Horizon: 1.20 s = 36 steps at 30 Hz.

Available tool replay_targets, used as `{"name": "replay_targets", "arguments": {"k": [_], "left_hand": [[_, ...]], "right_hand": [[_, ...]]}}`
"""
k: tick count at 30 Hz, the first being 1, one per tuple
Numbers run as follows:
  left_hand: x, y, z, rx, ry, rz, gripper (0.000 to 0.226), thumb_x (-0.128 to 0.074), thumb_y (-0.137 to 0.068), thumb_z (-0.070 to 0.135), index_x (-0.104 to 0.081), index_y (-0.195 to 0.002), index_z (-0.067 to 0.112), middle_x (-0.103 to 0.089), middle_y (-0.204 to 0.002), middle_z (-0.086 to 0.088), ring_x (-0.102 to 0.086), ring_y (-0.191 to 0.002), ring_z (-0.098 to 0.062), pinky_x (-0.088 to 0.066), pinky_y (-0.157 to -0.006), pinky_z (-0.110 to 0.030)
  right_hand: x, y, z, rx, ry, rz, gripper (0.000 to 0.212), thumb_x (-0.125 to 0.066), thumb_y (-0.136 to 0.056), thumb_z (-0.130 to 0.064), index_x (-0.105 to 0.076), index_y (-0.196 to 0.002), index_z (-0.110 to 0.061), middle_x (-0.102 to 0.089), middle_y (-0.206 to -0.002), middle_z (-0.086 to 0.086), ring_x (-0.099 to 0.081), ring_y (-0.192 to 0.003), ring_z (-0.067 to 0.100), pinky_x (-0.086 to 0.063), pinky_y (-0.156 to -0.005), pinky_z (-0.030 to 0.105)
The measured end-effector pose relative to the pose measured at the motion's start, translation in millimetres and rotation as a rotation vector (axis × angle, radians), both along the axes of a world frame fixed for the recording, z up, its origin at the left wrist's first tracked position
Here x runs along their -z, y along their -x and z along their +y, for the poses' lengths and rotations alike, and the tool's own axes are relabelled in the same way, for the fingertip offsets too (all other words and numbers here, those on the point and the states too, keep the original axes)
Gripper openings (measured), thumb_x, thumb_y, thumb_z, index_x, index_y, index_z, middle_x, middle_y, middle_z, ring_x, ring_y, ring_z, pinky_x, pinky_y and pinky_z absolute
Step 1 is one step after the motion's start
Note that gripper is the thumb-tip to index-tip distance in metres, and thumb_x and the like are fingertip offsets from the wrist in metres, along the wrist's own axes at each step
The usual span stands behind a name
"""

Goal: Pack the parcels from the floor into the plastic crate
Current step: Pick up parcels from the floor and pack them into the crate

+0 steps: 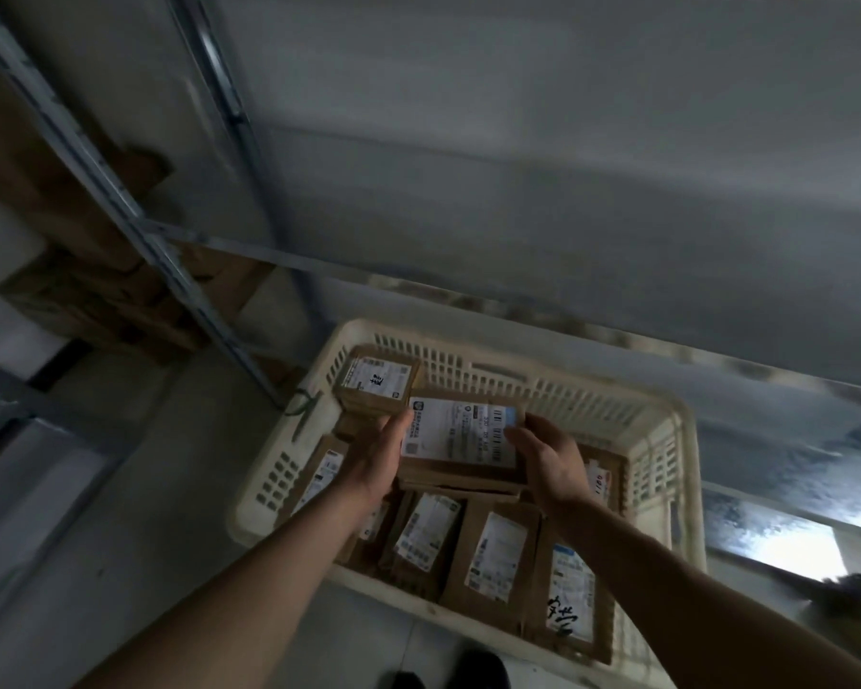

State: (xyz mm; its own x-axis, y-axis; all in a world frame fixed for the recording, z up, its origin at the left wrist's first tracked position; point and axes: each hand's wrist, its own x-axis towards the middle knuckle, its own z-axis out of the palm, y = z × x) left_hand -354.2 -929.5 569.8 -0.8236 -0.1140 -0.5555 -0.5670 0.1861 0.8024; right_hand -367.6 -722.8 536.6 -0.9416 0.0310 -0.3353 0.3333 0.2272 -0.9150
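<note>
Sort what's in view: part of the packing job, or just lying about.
Job: plastic crate; held parcel, gripped by left hand and right hand; packed parcels.
Lying about: metal shelving; cardboard boxes behind it.

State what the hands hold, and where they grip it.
A brown cardboard parcel with a white label: left hand grips its left end, right hand its right end.
</note>
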Motion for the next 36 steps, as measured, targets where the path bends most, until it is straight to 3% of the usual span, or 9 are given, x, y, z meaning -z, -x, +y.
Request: {"name": "replay_targets", "arguments": {"k": [4, 10, 17, 19, 21, 26, 30, 34, 36], "left_hand": [[20, 8, -2, 0.061, 0.022, -0.020, 0.090, -0.035, -0.070, 0.084, -0.054, -0.136, 0.027, -0.059, -0.134, -0.001, -0.056, -0.121, -0.019, -0.044, -0.104, -0.046], [56, 28, 1, 0.155, 0.027, -0.141, 0.048, -0.037, -0.097, 0.059, -0.056, -0.121, 0.022, -0.060, -0.121, -0.004, -0.056, -0.110, -0.022, -0.045, -0.097, -0.043], [89, 53, -2, 0.316, 0.010, -0.178, 0.088, -0.037, -0.062, 0.092, -0.064, -0.112, 0.025, -0.067, -0.111, -0.007, -0.063, -0.104, -0.024, -0.047, -0.097, -0.051], [97, 60, -3, 0.342, 0.005, -0.181, 0.090, -0.038, -0.063, 0.091, -0.065, -0.105, 0.016, -0.068, -0.105, -0.011, -0.064, -0.100, -0.029, -0.048, -0.093, -0.045], [93, 64, -1, 0.371, -0.011, -0.173, 0.073, -0.037, -0.070, 0.083, -0.058, -0.093, 0.017, -0.060, -0.092, -0.010, -0.059, -0.088, -0.024, -0.041, -0.079, -0.037], [113, 87, 9, 0.393, -0.002, -0.174, 0.046, -0.037, -0.096, 0.060, -0.054, -0.097, 0.018, -0.054, -0.096, -0.009, -0.053, -0.086, -0.021, -0.039, -0.074, -0.036], [133, 110, 26, 0.368, 0.000, -0.216, 0.055, -0.035, -0.098, 0.057, -0.053, -0.130, 0.016, -0.058, -0.124, -0.007, -0.055, -0.112, -0.025, -0.044, -0.099, -0.043], [155, 139, 42, 0.345, -0.034, -0.182, 0.058, -0.038, -0.095, 0.060, -0.056, -0.131, 0.018, -0.061, -0.127, -0.007, -0.055, -0.116, -0.025, -0.042, -0.091, -0.035], [178, 147, 45, 0.291, -0.028, -0.201, 0.085, -0.043, -0.075, 0.078, -0.049, -0.138, 0.021, -0.056, -0.137, -0.006, -0.052, -0.124, -0.026, -0.041, -0.101, -0.043]], "right_hand": [[14, 4, 0, 0.015, -0.022, -0.055, 0.034, -0.059, -0.072, -0.050, -0.072, -0.094, -0.027, -0.075, -0.090, -0.004, -0.070, -0.089, 0.019, -0.056, -0.084, 0.052], [42, -1, 2, 0.097, -0.038, -0.139, 0.041, -0.060, -0.065, -0.059, -0.072, -0.093, -0.032, -0.076, -0.091, -0.002, -0.072, -0.089, 0.023, -0.057, -0.083, 0.057], [65, -2, -6, 0.246, -0.025, -0.223, 0.051, -0.062, -0.059, -0.061, -0.071, -0.095, -0.026, -0.075, -0.092, 0.002, -0.072, -0.089, 0.026, -0.058, -0.081, 0.056], [70, 0, -8, 0.260, -0.019, -0.230, 0.053, -0.062, -0.059, -0.060, -0.070, -0.097, -0.024, -0.075, -0.092, 0.002, -0.072, -0.088, 0.026, -0.058, -0.081, 0.055], [75, 2, -10, 0.269, -0.013, -0.234, 0.052, -0.062, -0.061, -0.059, -0.070, -0.100, -0.025, -0.076, -0.094, 0.002, -0.073, -0.088, 0.025, -0.059, -0.081, 0.055], [98, 17, -4, 0.295, -0.061, -0.230, 0.043, -0.061, -0.063, -0.060, -0.069, -0.096, -0.033, -0.075, -0.092, -0.004, -0.072, -0.089, 0.022, -0.057, -0.083, 0.054], [126, 46, 10, 0.315, -0.083, -0.237, 0.043, -0.063, -0.062, -0.060, -0.069, -0.096, -0.034, -0.075, -0.092, -0.004, -0.071, -0.090, 0.024, -0.056, -0.084, 0.056], [155, 81, 20, 0.283, -0.045, -0.234, 0.045, -0.066, -0.066, -0.050, -0.068, -0.107, -0.031, -0.075, -0.100, -0.005, -0.071, -0.095, 0.021, -0.056, -0.089, 0.053], [171, 91, 20, 0.274, -0.002, -0.260, 0.059, -0.067, -0.065, -0.048, -0.062, -0.121, -0.030, -0.073, -0.110, -0.005, -0.069, -0.103, 0.022, -0.053, -0.095, 0.053]]}}
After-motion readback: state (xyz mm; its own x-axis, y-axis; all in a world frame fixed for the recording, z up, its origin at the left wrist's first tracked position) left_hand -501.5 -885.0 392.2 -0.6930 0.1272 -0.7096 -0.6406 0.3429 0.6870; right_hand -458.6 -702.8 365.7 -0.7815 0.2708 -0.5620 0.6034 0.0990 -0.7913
